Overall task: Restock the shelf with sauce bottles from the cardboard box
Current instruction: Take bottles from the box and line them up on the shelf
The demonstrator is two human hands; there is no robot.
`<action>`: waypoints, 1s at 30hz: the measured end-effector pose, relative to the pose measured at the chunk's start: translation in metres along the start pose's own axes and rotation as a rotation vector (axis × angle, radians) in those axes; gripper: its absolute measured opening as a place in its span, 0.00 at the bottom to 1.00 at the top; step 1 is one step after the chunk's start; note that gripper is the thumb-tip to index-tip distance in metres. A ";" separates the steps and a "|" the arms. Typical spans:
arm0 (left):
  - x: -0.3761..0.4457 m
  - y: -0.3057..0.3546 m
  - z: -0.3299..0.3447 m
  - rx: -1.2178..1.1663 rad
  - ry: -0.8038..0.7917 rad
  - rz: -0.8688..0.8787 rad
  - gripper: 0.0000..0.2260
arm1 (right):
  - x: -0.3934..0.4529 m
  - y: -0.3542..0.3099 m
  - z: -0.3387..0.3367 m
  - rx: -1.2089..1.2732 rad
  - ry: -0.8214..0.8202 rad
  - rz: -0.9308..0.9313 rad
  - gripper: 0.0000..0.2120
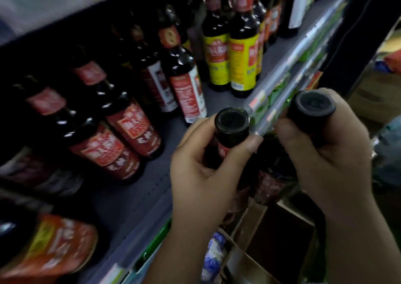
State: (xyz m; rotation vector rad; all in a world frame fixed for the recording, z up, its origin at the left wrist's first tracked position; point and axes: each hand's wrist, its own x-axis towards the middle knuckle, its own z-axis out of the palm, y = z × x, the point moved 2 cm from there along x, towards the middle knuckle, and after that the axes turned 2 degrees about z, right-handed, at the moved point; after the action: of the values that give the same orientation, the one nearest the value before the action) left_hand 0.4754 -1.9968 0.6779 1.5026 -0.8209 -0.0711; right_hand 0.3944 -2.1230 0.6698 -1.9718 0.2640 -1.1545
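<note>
Each hand's grip is clamped on a bottle neck: left hand (201, 175) holds one dark, black-capped sauce bottle (231, 129), right hand (325, 153) another (312, 112). Bottles may knock together, or clip the grey metal shelf (134, 197).

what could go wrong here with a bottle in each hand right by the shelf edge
Each hand grips only a bottle's neck: left hand, right hand. The two dark bodies hang close together below and may knock. The shelf has a gap, but the red-label bottles beside it could be bumped over.

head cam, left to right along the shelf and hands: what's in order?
red-label bottles → white-label bottle → yellow-label bottles → left hand gripping left bottle → right hand gripping right bottle
</note>
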 end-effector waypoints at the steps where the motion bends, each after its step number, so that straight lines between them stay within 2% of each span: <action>1: 0.000 0.005 -0.008 0.008 0.042 0.008 0.05 | 0.005 -0.006 0.007 0.029 -0.021 -0.014 0.23; 11: -0.001 0.035 -0.072 0.063 0.370 0.041 0.06 | 0.048 -0.057 0.072 0.201 -0.209 -0.167 0.05; 22: 0.002 0.051 -0.109 0.054 0.547 0.075 0.05 | 0.070 -0.079 0.124 0.413 -0.317 -0.137 0.07; 27: 0.010 0.045 -0.121 0.098 0.634 0.049 0.08 | 0.073 -0.076 0.144 0.472 -0.371 -0.096 0.12; 30: 0.014 0.038 -0.124 0.150 0.651 0.023 0.05 | 0.077 -0.074 0.152 0.519 -0.397 -0.068 0.12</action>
State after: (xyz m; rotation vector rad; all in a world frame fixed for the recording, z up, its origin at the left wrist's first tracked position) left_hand 0.5332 -1.8943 0.7348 1.5235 -0.3194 0.4838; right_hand 0.5441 -2.0341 0.7358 -1.6968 -0.2872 -0.7483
